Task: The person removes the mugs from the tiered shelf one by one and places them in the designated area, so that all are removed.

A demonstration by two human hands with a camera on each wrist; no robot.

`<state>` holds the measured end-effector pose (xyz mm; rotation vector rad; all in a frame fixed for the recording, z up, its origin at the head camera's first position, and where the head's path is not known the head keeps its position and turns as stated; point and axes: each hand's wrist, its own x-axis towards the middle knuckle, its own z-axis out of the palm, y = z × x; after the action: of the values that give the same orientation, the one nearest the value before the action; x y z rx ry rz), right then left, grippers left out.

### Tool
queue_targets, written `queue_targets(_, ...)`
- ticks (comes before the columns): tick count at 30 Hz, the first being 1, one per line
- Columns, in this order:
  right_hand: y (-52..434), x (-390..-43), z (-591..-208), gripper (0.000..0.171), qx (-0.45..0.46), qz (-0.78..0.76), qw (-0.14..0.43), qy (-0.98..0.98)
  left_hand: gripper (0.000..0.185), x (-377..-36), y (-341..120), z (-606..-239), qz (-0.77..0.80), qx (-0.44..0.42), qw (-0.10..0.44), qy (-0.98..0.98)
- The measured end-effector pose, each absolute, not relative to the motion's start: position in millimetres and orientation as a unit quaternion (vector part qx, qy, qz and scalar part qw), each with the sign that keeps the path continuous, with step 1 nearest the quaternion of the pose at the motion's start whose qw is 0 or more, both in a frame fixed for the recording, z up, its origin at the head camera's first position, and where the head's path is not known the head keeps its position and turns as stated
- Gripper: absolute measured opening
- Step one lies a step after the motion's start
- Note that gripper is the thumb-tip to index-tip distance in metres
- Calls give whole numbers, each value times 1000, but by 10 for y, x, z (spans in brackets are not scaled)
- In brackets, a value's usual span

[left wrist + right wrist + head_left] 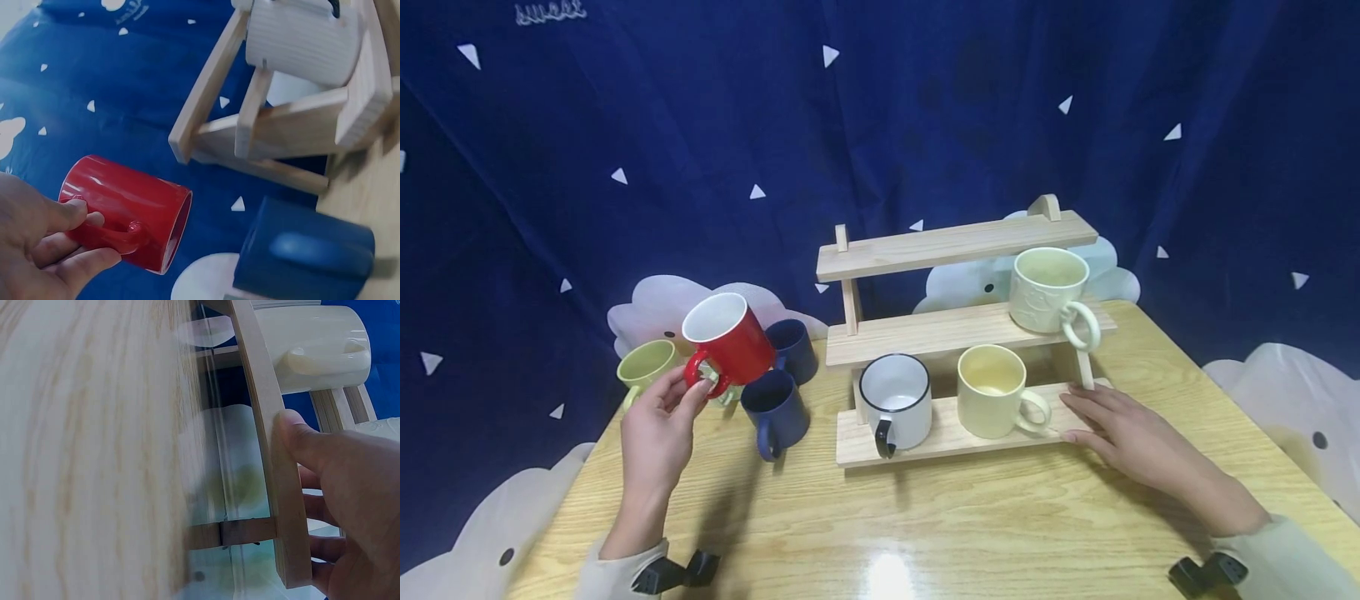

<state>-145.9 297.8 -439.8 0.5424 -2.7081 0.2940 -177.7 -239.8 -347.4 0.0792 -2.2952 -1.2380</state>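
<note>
Red mug (745, 346): raised above the surface (790, 525), left of the wooden rack (955, 247), tilted, its white-lined mouth angled upward.
Left hand (658, 433): thumb and fingers pinch the handle (125, 240); the body is otherwise unsupported.
Right hand (1131, 437): well apart from the left, resting at the right end of the rack's lowest board, thumb at the front edge.
Wall: probably glazed ceramic; rigid, with no give under squeezing.
Weight: likely moderate; held by one side, the body would tend to swing about the pinch.
Glaze: glossy highlights suggest a slippery face, more so if damp.
Fragility: rim and handle would likely chip against the front navy mug (784, 417) or rear navy mug (801, 358), both near it.
Best hold: the handle, gripped deep through its loop; a palm around the body would steady the tilt.
</note>
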Motion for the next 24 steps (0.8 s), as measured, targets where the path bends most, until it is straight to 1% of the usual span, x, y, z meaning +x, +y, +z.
queue_targets(6, 2979, -1454, -4397, 55, 195, 103, 183, -958, 34, -1733, -2530, -3569, -467, 42, 271, -841)
queue_targets(12, 2977, -1455, -4396, 54, 199, 105, 186, -957, 36, -1679, -2647, -3674, -475, 72, 254, -840)
queue_targets(17, 2978, -1455, -4384, 54, 201, 104, 186, -956, 34, -1648, -2711, -3754, -478, 104, 247, -836)
queue_targets(21, 2978, -1448, -4381, 54, 200, 103, 188, -956, 38, -1616, -2750, -3823, -483, 96, 256, -832)
queue_targets(24, 2979, -1444, -4380, 54, 203, 102, 189, -955, 42, -1634, -2832, -3942, -474, 89, 267, -835)
